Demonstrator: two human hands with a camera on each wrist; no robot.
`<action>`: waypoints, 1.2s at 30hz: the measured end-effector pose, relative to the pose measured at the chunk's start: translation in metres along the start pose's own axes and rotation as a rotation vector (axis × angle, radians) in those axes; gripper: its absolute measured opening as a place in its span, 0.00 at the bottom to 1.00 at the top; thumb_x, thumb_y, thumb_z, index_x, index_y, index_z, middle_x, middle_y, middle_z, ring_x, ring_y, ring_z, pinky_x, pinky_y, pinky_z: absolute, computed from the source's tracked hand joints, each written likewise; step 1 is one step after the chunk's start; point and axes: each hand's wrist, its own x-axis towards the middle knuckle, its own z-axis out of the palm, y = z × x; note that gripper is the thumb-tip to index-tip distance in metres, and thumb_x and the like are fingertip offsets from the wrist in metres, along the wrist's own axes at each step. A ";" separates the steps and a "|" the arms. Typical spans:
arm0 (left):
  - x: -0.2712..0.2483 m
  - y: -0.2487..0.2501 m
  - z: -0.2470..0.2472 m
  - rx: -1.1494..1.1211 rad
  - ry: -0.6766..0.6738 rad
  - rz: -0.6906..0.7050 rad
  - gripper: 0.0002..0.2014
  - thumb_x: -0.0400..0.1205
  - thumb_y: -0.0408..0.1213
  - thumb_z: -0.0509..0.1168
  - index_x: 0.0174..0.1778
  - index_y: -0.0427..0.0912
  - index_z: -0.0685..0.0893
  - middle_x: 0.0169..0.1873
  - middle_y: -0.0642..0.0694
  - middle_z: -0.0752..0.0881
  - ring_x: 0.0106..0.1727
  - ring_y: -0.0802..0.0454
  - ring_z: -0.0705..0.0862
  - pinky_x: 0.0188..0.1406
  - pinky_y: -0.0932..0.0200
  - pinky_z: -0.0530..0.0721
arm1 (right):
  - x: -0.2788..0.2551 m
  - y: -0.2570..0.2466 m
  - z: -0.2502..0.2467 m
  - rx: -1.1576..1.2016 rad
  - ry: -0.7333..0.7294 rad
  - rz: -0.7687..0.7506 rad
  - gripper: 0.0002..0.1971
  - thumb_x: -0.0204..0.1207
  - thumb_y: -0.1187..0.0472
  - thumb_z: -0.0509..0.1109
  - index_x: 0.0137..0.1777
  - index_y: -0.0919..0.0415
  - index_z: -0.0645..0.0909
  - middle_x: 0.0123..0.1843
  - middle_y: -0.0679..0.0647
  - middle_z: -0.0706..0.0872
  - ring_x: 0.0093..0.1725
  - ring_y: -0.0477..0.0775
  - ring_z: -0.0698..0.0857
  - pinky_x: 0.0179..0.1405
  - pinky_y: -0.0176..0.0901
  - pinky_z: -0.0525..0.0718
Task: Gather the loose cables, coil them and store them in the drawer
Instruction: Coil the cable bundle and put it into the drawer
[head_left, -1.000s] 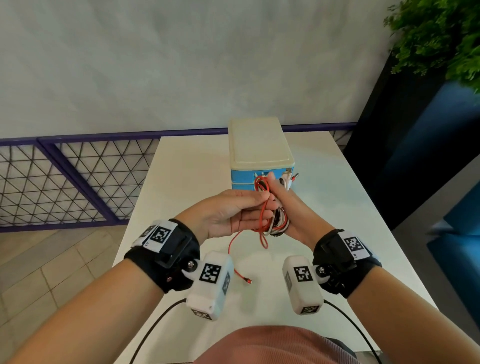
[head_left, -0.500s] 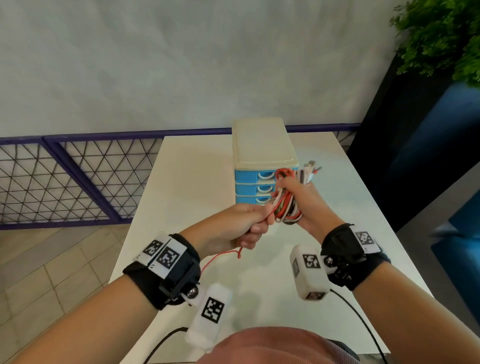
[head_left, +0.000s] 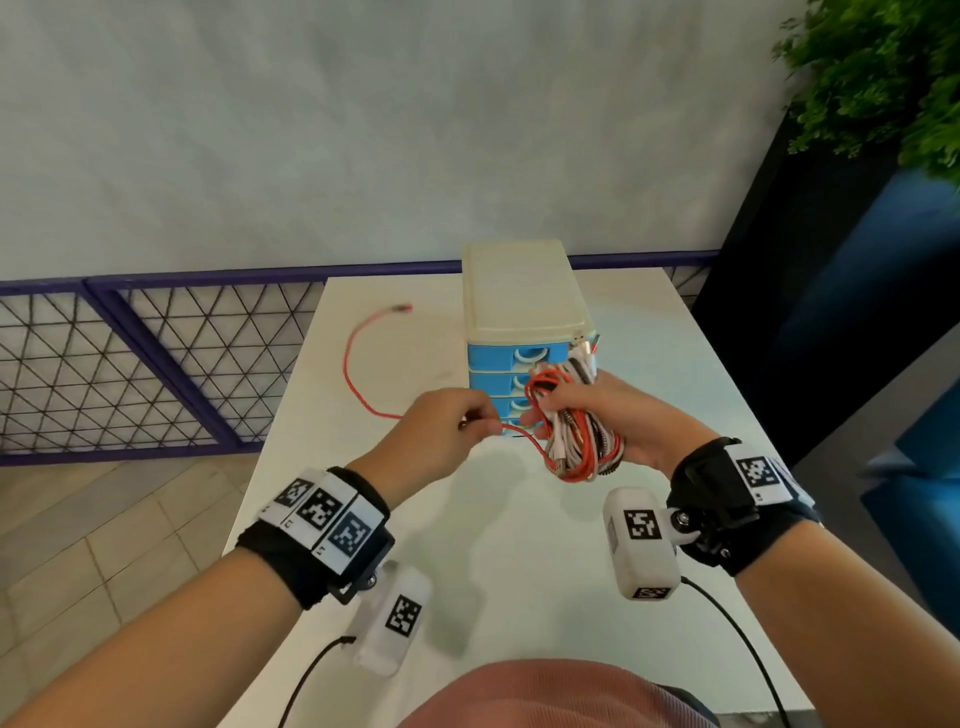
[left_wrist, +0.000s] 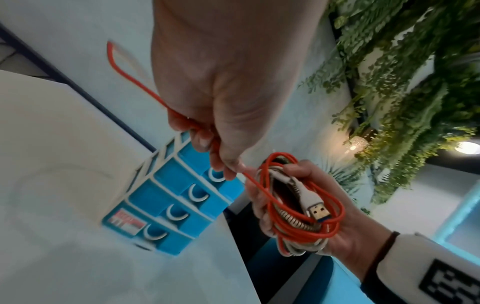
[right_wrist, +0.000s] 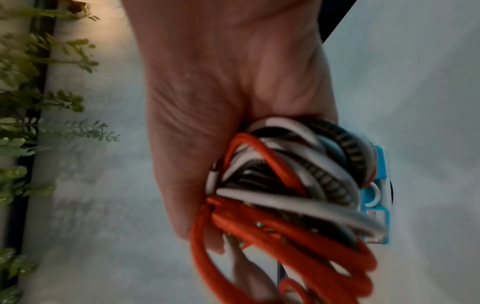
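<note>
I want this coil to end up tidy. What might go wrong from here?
The red cable's free tail arcs loose left of the drawer unit and may whip or snag as the left hand pulls it. The right hand grips a bulky mixed bundle; loops could slip out.

Drawer unit (head_left: 524, 306) mid-table (head_left: 519, 545), bare surface around.

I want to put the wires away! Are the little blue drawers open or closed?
Closed. In the left wrist view, all four blue drawer fronts sit flush in the white frame of the mini drawer chest; none is pulled out.
</note>
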 end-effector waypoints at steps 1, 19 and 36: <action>0.001 0.003 0.000 0.008 0.005 0.032 0.04 0.80 0.38 0.68 0.41 0.43 0.87 0.32 0.56 0.82 0.32 0.65 0.76 0.33 0.76 0.71 | 0.000 0.001 0.004 -0.002 -0.027 0.011 0.14 0.76 0.69 0.70 0.61 0.68 0.80 0.50 0.65 0.90 0.44 0.57 0.88 0.48 0.51 0.88; -0.003 -0.011 -0.022 -0.446 -0.165 -0.355 0.15 0.88 0.41 0.54 0.44 0.41 0.84 0.30 0.50 0.76 0.28 0.55 0.73 0.29 0.64 0.75 | -0.004 0.011 -0.001 -0.099 0.174 -0.041 0.08 0.74 0.69 0.69 0.51 0.57 0.81 0.35 0.53 0.84 0.33 0.48 0.84 0.34 0.41 0.83; -0.005 0.037 0.003 -1.074 -0.327 -0.539 0.05 0.77 0.37 0.72 0.41 0.39 0.88 0.31 0.47 0.89 0.30 0.58 0.87 0.39 0.64 0.89 | 0.005 0.030 0.027 0.364 0.009 -0.107 0.30 0.75 0.41 0.71 0.71 0.59 0.77 0.62 0.65 0.84 0.56 0.66 0.85 0.51 0.56 0.85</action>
